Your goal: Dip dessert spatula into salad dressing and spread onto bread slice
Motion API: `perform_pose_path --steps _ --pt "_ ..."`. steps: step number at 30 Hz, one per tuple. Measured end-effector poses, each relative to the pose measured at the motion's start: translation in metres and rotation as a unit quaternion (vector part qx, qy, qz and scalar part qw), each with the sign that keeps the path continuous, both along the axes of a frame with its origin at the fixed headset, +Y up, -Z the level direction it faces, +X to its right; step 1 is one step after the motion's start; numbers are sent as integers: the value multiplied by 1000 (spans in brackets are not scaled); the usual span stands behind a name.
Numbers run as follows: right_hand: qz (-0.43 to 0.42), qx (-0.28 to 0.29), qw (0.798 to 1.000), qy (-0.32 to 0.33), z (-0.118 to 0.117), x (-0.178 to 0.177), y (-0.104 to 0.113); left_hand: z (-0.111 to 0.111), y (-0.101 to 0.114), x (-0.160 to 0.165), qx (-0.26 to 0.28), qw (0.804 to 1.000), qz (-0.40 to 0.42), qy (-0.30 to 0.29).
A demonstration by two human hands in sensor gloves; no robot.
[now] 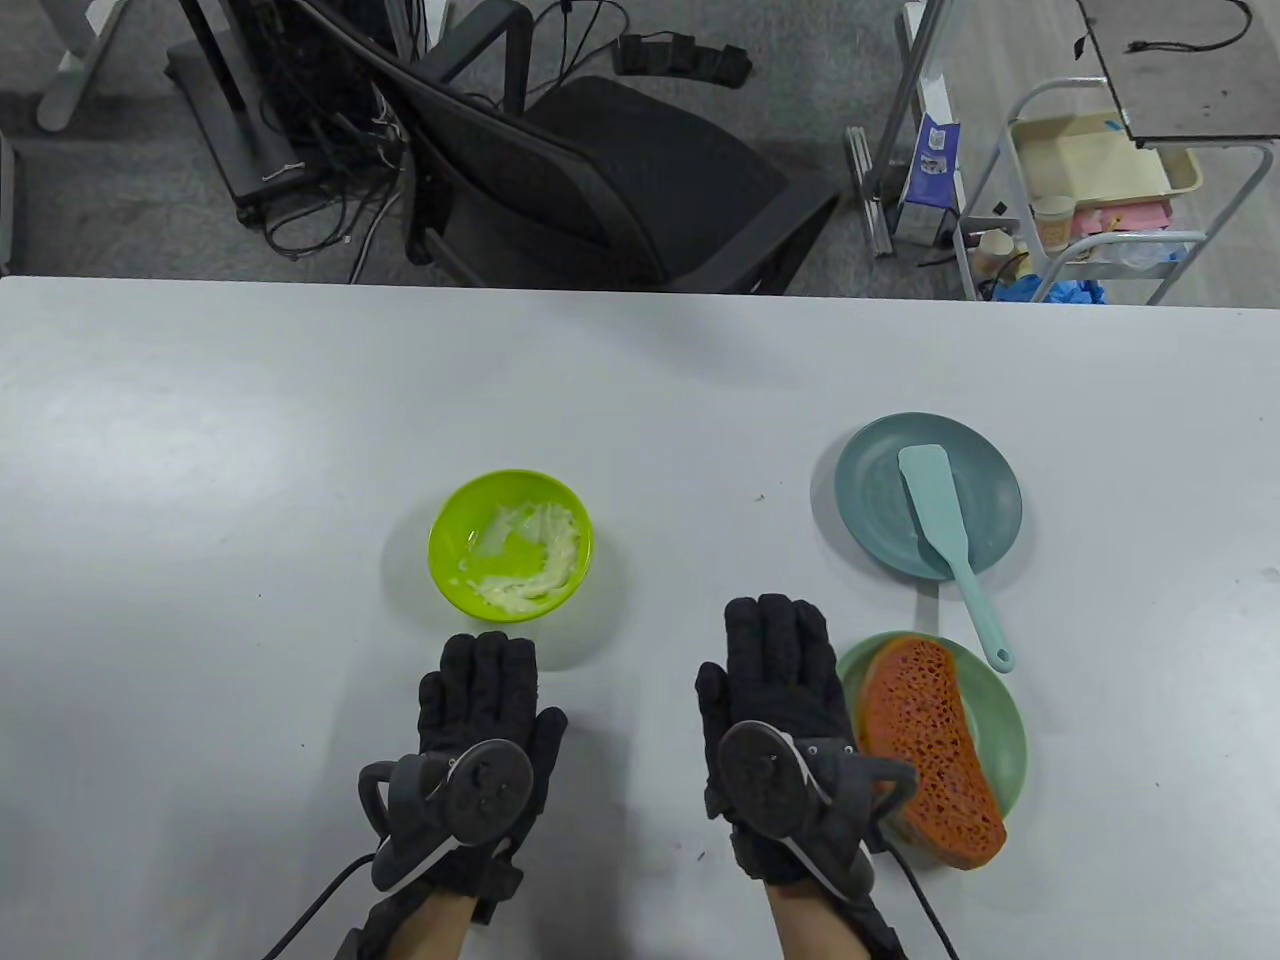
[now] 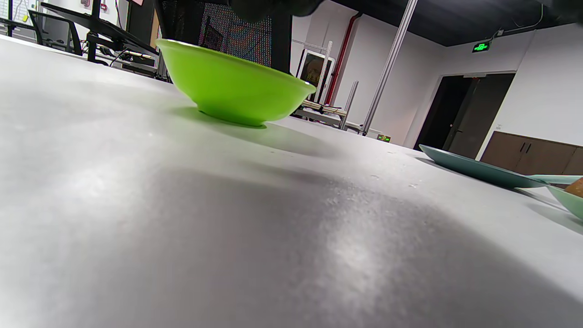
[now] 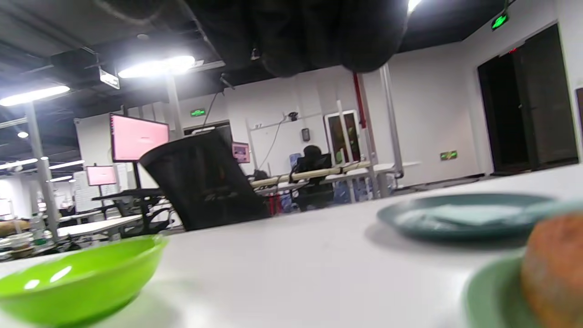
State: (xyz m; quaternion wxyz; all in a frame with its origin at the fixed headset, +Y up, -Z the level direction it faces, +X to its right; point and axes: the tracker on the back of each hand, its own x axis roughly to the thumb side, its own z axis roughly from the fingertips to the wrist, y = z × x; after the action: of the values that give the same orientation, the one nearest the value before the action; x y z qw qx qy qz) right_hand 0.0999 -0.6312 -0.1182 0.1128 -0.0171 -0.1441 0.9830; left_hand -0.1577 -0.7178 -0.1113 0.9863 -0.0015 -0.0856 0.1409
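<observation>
A lime green bowl [image 1: 511, 544] [image 2: 232, 84] [image 3: 77, 282] with white salad dressing [image 1: 530, 560] stands mid-table. A light teal dessert spatula [image 1: 948, 540] lies blade-up on a blue-grey plate [image 1: 870, 500] [image 2: 473, 168] [image 3: 464, 217], its handle poking over the near rim. An orange bread slice [image 1: 930, 760] [image 3: 553, 269] rests on a pale green plate [image 1: 1005, 730]. My left hand [image 1: 487, 655] lies flat on the table just below the bowl, holding nothing. My right hand [image 1: 778, 620] lies flat beside the bread plate's left edge, holding nothing.
The white table [image 1: 250, 450] runs to a far edge, beyond which stand a black office chair [image 1: 620, 180] and a wire cart [image 1: 1090, 200]. Cables trail from both gloves toward the near edge.
</observation>
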Motion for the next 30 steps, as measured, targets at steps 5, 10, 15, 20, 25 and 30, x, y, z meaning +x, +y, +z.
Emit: perform_pose_path --steps 5,10,15,20,25,30 --pt "5 11 998 -55 -8 56 29 0 0 -2 -1 1000 8 1" --pt "11 8 990 -139 -8 129 27 0 0 -3 -3 1000 11 2" --pt "30 -37 978 -202 -1 181 5 -1 1 -3 -4 1000 11 0" --pt "31 -82 965 -246 4 219 -28 -1 1 -2 -13 1000 13 -8" --pt "20 -144 963 -225 2 226 -55 -2 -1 -2 -19 1000 18 -8" --pt "51 -195 959 -200 -2 223 -79 -3 -3 -6 -25 999 19 -3"
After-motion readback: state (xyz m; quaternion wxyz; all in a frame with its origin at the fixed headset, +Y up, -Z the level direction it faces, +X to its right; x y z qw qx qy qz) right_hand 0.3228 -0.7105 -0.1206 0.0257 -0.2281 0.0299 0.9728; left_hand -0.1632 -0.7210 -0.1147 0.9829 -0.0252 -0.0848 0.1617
